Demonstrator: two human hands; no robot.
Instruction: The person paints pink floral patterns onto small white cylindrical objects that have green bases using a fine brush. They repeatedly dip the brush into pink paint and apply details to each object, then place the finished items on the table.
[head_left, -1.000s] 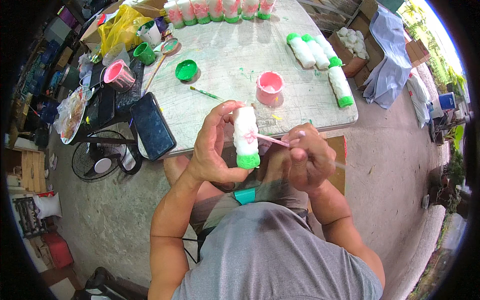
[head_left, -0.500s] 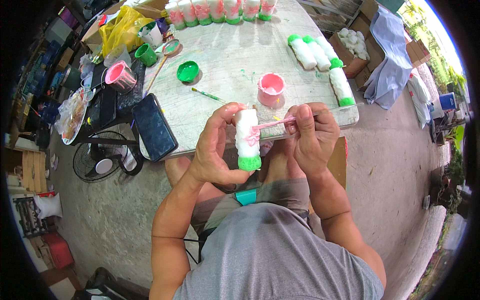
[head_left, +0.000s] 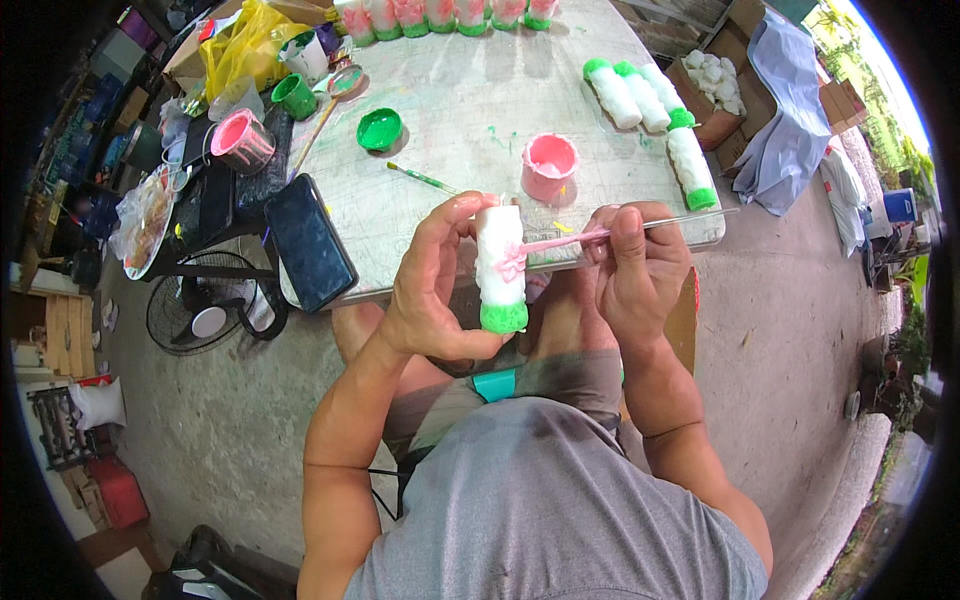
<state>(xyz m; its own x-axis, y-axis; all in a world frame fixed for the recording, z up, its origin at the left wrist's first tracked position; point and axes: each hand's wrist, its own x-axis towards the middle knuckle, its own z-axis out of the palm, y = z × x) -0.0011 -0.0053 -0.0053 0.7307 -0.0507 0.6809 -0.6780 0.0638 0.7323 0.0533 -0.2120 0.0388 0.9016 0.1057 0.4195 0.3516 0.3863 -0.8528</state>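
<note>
My left hand (head_left: 425,290) is closed around a white textured cylinder (head_left: 501,282), probably a candle, upright, green at its base and pink on a raised flower. My right hand (head_left: 640,270) pinches a brush (head_left: 560,240) with a pink-coated shaft and clear handle, its tip touching the flower. Beyond my hands, a pink paint pot (head_left: 550,176), a thin green-handled brush (head_left: 425,177) and a green paint lid (head_left: 379,130) sit on the table (head_left: 450,90). A black phone (head_left: 309,243) lies at the table's left edge.
Similar cylinders stand in a back row (head_left: 444,18); several more (head_left: 611,92) lie at the right. Paint containers (head_left: 243,145), a yellow bag (head_left: 245,55) and a plate of food (head_left: 145,225) crowd the left. A fan (head_left: 208,321) stands below; cardboard boxes (head_left: 750,40) are at right.
My right hand has risen and turned, bringing the brush handle more level; its tip stays on the flower. The cylinder has shifted slightly right in view, still in my left hand.
</note>
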